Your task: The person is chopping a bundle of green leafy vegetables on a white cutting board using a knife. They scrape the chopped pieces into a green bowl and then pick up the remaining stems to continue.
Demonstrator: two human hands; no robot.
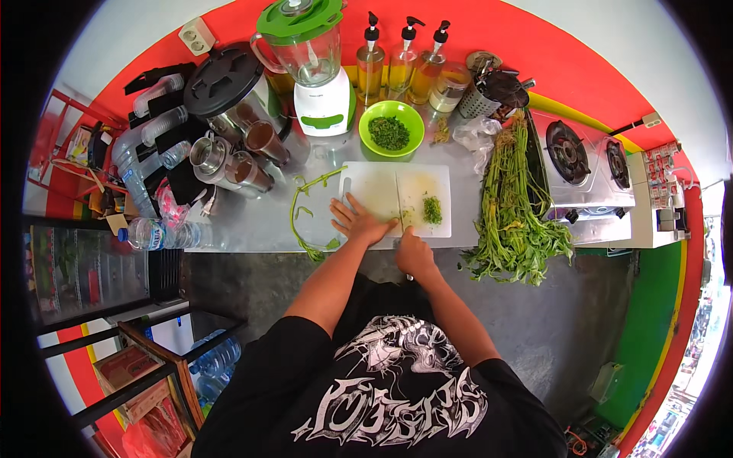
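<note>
My right hand [416, 252] is closed around the handle of a kitchen knife [399, 200], whose blade points away from me across the white cutting board [366, 172]. Spread on the board's left part is my left hand [361, 220], palm down, its thumb near the blade. A small heap of chopped green herb [432, 209] lies right of the knife, with a few bits beside the blade. Beyond the board stands a lime-green bowl [391, 150] of chopped dark greens [389, 133]. One leafy green stalk [294, 212] curves left of the board.
A large bunch of leafy stalks [507, 200] hangs over the counter's front edge at right, beside a gas stove [590, 197]. Behind are a blender [325, 103], pump bottles [370, 66] and a utensil holder [478, 102]. Metal cups [249, 174] and a water bottle [146, 233] stand left.
</note>
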